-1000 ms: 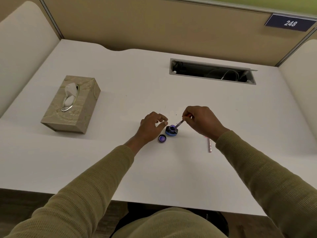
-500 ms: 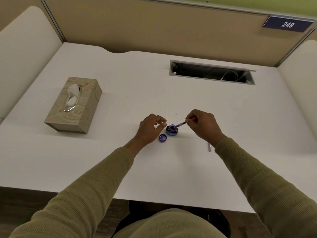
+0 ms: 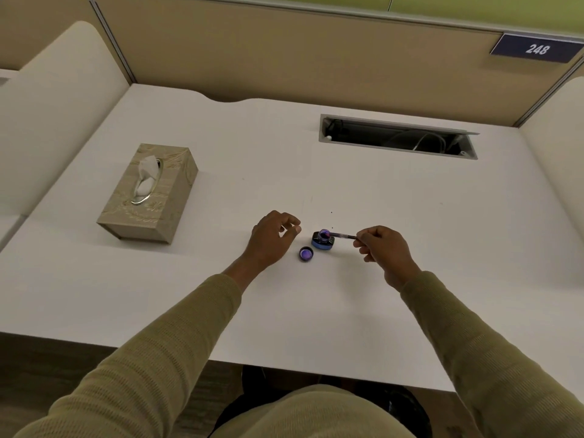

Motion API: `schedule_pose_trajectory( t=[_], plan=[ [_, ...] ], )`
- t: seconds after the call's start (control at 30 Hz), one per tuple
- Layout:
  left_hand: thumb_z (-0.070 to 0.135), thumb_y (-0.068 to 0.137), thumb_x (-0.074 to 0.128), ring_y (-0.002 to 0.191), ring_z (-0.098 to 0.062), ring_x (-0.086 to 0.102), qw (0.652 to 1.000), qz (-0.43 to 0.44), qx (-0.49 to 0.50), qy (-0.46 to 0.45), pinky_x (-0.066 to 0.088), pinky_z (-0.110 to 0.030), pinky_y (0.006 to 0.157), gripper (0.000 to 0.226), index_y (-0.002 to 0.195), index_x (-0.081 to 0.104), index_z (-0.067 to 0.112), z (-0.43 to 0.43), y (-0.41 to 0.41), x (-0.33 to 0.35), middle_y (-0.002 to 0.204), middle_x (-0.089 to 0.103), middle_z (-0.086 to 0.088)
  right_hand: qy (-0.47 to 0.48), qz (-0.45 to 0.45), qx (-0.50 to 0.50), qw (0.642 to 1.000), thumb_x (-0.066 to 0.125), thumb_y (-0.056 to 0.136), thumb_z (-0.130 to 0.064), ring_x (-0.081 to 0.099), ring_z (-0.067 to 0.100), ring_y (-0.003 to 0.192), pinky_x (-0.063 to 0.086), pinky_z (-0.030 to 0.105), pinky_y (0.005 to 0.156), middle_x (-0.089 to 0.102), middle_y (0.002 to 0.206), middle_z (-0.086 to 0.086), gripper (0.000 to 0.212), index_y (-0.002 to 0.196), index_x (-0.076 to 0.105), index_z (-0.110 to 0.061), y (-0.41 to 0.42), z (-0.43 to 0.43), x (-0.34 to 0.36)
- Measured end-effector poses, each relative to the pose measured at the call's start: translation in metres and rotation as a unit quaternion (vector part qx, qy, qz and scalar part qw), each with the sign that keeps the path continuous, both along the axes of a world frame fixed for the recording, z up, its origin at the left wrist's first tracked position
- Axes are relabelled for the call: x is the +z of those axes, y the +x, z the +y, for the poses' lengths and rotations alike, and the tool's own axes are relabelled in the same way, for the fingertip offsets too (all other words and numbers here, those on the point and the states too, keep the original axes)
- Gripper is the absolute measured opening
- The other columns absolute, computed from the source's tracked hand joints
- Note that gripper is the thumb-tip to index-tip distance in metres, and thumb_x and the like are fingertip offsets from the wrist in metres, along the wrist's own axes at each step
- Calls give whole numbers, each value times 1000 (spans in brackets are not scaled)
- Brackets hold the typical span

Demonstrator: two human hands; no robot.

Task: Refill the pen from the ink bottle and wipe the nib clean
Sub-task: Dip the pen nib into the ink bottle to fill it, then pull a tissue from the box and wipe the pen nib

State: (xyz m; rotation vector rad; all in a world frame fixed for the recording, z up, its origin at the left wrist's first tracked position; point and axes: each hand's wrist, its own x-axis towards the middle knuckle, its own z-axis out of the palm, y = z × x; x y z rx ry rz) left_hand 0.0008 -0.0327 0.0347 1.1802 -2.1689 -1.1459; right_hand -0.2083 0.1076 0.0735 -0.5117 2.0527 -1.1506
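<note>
Since a moment ago the right hand (image 3: 384,248) has drawn back to the right and lowered the pen (image 3: 343,236) until it lies almost level, while the left hand (image 3: 271,237) has come away from the ink bottle (image 3: 323,240) and now sits apart from it on the left.

The white desk (image 3: 316,311) fills most of the view, closed in by tan partition panels (image 3: 284,58) at the back and pale padded dividers at both sides. A dark plate reading 248 (image 3: 537,49) hangs on the panel at upper right. A long cable slot (image 3: 398,137) is cut into the desk's far right part, with cords showing inside. A beige patterned tissue box (image 3: 150,192) stands on the left, a white tissue sticking out of its top.

The olive sleeves reach in from below. The left hand is loosely curled with finger and thumb near each other, holding nothing. The right hand pinches the rear end of the pen between its fingertips.

The ink bottle is small, dark, with a blue base, open at the top with purple ink visible; it stands between the hands. The thin pen's tip rests at the bottle's mouth. The bottle's cap (image 3: 306,254) lies upturned just beside it, to the near left.
</note>
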Motion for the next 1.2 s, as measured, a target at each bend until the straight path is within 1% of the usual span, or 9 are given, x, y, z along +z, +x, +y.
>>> schedule_pose_trajectory(
  t=[0.2, 0.3, 0.4, 0.5, 0.57, 0.67, 0.8, 1.03, 1.2],
  plan=[
    [29, 93, 66, 91, -15, 62, 999, 12, 32, -24, 41, -23, 78, 14, 103, 71, 22, -14, 26, 10, 99, 66, 3, -5, -38, -14, 999, 61, 95, -12, 59, 16, 70, 51, 26, 60, 75, 90, 13, 18, 103, 70, 2, 3, 5, -10],
    [25, 93, 67, 88, -11, 62, 997, 22, 58, -38, 37, -7, 72, 14, 104, 71, 19, -25, 44, 19, 101, 67, 2, -8, -47, -15, 999, 61, 96, -12, 59, 15, 70, 52, 26, 62, 75, 93, 14, 14, 101, 70, -1, 5, 5, -11],
    [21, 93, 67, 81, -3, 60, 994, 29, 77, -76, 38, -3, 70, 12, 102, 72, 15, -38, 64, 27, 100, 70, 0, -10, -43, -7, 999, 61, 97, -13, 59, 15, 71, 52, 27, 63, 75, 94, 15, 14, 100, 70, -3, 6, 5, -11],
    [16, 91, 67, 75, -3, 59, 986, 31, 109, -122, 39, -4, 68, 10, 98, 73, 12, -56, 84, 38, 97, 70, -3, -6, -38, -7, 999, 62, 97, -14, 59, 16, 73, 52, 29, 65, 75, 95, 15, 18, 105, 69, 0, 6, 4, -13],
    [13, 90, 66, 72, -10, 59, 979, 22, 138, -149, 41, -7, 69, 9, 95, 72, 10, -71, 101, 45, 96, 70, -6, -4, -36, -5, 999, 61, 97, -14, 60, 17, 73, 53, 29, 66, 75, 94, 14, 18, 105, 69, 0, 6, 3, -14],
    [15, 87, 61, 78, -21, 62, 964, -12, 185, -192, 52, -32, 75, 13, 93, 70, 9, -98, 133, 51, 93, 67, -10, -5, -36, -4, 999, 61, 98, -14, 60, 17, 74, 53, 30, 67, 74, 93, 12, 16, 104, 69, -1, 6, 4, -15],
    [18, 86, 64, 88, -30, 62, 932, -61, 276, -227, 49, -36, 77, 16, 99, 66, 9, -128, 172, 55, 99, 63, -15, -6, -35, -7, 999, 61, 98, -14, 60, 18, 74, 52, 31, 68, 73, 92, 12, 13, 101, 69, -4, 6, 5, -17],
    [34, 88, 65, 117, -38, 58, 925, -148, 334, -101, 49, -52, 98, 51, 132, 54, 12, -166, 187, 49, 125, 56, -20, -2, -34, -8, 999, 60, 98, -13, 60, 17, 73, 52, 30, 66, 73, 92, 13, 14, 103, 69, -3, 8, 5, -19],
    [31, 96, 55, 126, -40, 51, 927, -202, 309, -63, 44, -50, 105, 48, 142, 49, 22, -182, 185, 47, 135, 48, -21, 3, -39, -17, 999, 61, 99, -14, 60, 18, 74, 52, 30, 67, 73, 93, 13, 15, 104, 69, -4, 8, 4, -21]
  ],
)
